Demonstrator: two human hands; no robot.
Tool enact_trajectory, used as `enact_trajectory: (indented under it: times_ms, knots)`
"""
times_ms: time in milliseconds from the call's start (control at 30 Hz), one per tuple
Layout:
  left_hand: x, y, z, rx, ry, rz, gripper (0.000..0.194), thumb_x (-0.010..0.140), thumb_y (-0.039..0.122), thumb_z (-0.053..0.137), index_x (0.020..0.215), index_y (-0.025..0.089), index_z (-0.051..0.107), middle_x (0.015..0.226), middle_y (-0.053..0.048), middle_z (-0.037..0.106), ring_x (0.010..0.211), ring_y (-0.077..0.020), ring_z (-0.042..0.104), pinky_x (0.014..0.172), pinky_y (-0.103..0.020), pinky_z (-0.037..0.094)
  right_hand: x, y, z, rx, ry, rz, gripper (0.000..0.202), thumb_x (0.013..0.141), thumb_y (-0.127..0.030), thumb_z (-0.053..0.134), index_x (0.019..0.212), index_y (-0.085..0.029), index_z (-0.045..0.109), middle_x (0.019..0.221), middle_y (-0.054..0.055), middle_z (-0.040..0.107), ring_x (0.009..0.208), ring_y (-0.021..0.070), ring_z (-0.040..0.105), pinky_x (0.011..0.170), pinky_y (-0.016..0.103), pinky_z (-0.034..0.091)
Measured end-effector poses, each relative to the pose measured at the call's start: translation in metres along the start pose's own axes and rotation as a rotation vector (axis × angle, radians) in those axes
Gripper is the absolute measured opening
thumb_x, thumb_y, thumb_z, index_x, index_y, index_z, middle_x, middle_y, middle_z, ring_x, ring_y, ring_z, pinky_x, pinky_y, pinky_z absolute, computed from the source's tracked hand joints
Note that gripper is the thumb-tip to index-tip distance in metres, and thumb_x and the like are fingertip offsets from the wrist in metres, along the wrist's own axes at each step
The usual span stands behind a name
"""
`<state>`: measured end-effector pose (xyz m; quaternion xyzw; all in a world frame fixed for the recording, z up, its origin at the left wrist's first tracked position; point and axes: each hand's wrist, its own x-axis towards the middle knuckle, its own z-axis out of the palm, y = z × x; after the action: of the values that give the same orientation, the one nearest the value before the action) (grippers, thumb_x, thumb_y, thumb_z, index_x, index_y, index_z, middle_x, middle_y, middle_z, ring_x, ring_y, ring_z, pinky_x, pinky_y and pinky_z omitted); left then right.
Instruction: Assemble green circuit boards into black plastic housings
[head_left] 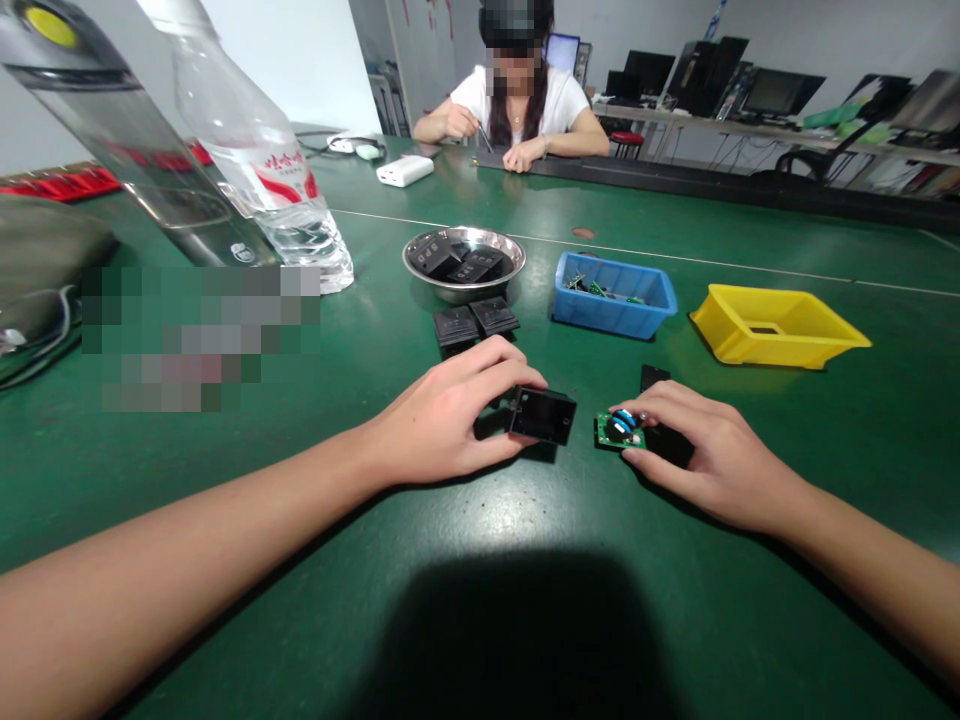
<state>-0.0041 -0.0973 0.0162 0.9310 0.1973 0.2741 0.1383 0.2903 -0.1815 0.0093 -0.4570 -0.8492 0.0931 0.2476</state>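
Observation:
My left hand [465,410] grips a small black plastic box [546,416] between thumb and fingers, its hollow open side facing me. To its right, my right hand [701,440] pinches a small green circuit board [619,430] that carries a black and blue round component. Box and board are apart, with a narrow gap between them. Beside my right fingers lies a flat black piece [655,377], partly covered by the hand. Just beyond my left hand, black plastic cases [474,318] rest on the table.
A steel bowl [517,262] holds black cases. A blue bin [615,312] contains small circuit boards, and a yellow bin [787,345] stands to its right. Two bottles, one a clear water bottle [255,170], stand at left. Across the green table [480,600] sits another person [517,110].

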Motion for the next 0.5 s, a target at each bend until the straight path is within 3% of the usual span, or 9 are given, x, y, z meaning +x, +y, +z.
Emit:
enact_trajectory:
  times_ms: [500]
  knots:
    - [-0.0005,-0.0011,0.0012,0.009,0.013,-0.005,0.033,0.09,0.025,0.069,0.122,0.018,0.062,0.115,-0.009,0.063,0.106,-0.0196,0.065,0.092,-0.029,0.054,-0.0002,0.0002,0.0004,0.002,0.0,-0.002,0.021,0.094,-0.023,0.065,0.114,-0.019,0.068,0.1,0.009,0.074,0.091,0.0227,0.069,0.081,0.036,0.056]
